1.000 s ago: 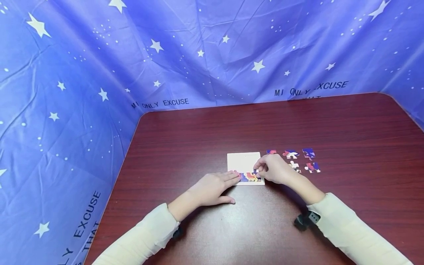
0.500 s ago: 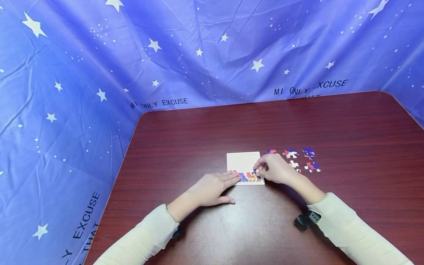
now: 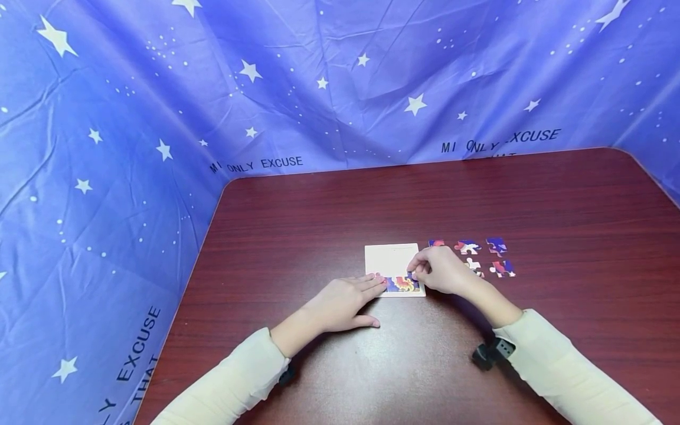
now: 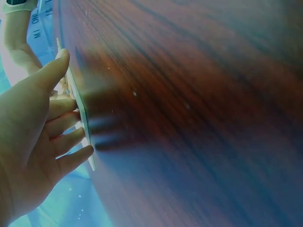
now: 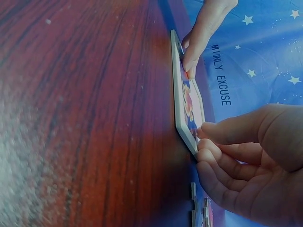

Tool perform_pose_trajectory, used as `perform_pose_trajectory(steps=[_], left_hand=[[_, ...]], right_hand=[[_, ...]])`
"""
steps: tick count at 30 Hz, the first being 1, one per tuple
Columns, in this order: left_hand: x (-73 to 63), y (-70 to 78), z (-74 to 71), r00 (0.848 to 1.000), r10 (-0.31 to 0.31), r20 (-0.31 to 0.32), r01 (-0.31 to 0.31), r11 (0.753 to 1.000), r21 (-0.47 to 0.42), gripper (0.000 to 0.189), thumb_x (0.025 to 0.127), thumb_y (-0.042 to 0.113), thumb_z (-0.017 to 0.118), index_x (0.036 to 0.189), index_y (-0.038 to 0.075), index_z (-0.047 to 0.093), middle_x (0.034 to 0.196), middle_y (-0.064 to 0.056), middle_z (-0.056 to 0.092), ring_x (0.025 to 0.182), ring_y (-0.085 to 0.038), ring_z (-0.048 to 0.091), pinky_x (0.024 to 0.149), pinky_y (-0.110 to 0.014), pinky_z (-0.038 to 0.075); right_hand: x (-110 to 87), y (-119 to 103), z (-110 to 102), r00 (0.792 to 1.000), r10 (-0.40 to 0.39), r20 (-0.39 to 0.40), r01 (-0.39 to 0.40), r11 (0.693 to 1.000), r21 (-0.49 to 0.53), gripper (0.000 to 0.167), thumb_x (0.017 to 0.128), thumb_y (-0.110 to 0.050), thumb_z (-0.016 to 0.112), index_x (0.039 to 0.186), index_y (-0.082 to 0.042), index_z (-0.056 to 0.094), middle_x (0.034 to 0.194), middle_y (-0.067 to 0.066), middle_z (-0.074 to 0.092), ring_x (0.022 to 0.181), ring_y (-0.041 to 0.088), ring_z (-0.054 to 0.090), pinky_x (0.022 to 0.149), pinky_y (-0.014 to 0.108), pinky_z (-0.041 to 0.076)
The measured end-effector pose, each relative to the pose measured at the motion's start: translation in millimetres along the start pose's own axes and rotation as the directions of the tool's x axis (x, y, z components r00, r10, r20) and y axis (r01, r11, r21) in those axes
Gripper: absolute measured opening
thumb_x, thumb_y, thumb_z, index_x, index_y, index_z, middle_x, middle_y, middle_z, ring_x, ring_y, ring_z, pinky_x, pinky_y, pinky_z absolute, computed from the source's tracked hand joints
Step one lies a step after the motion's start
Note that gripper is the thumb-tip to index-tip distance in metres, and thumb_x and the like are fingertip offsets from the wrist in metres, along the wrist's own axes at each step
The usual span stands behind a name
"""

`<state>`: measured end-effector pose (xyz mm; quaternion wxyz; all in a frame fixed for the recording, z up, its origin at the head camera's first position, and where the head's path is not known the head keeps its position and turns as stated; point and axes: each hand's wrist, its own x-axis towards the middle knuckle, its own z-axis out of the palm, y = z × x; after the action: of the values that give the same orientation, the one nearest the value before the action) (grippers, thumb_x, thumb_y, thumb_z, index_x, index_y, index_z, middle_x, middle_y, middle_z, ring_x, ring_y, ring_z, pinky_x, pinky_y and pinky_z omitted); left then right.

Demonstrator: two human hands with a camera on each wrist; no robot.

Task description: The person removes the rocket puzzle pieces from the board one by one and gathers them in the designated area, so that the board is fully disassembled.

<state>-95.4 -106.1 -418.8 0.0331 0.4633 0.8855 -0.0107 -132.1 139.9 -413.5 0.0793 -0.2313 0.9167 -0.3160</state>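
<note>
A pale square puzzle board [image 3: 390,257] lies on the table, with joined picture pieces [image 3: 402,284] in purple, red and yellow along its near edge. My left hand [image 3: 342,304] lies over the board's left side, fingers extended onto the pieces there and thumb spread toward the table. At the board's right edge my right hand [image 3: 445,271] pinches a small purple puzzle piece [image 3: 410,275] between thumb and fingertips, right against the joined row. Most of that piece is hidden by the fingers. In the right wrist view, the thumb and bent fingers meet at the board's corner.
Several loose puzzle pieces [image 3: 496,246] lie in two rows to the right of the board, some partly behind the right hand. The dark red wooden table [image 3: 297,218] is bordered at the back and left by a blue star-printed curtain [image 3: 340,106].
</note>
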Motion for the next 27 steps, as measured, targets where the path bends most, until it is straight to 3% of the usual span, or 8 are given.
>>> perform_pose_trajectory(steps=[14,27], left_hand=[[0.6,1.1,-0.2,1.000,-0.003,-0.010,0.003,1.000,0.006,0.072,0.087,0.058,0.051,0.140,0.010,0.045,0.143,-0.003,0.047,0.133,-0.015,0.043,0.108,-0.030,0.039],[0.2,1.1,-0.9,1.000,-0.006,0.004,0.006,1.000,0.006,0.072,0.088,0.058,0.050,0.141,0.010,0.043,0.144,-0.002,0.046,0.134,-0.014,0.042,0.108,-0.029,0.038]], right_hand=[[5.8,0.8,5.5,1.000,0.016,-0.011,-0.016,0.999,0.044,0.005,0.078,-0.005,0.066,0.074,-0.007,0.070,0.063,-0.004,0.062,0.058,0.002,0.049,0.055,0.017,0.042],[3.8,-4.2,7.7,0.996,0.018,-0.085,-0.022,0.999,-0.045,0.004,0.078,-0.008,0.071,0.075,-0.007,0.073,0.064,-0.002,0.062,0.056,0.004,0.046,0.051,0.018,0.038]])
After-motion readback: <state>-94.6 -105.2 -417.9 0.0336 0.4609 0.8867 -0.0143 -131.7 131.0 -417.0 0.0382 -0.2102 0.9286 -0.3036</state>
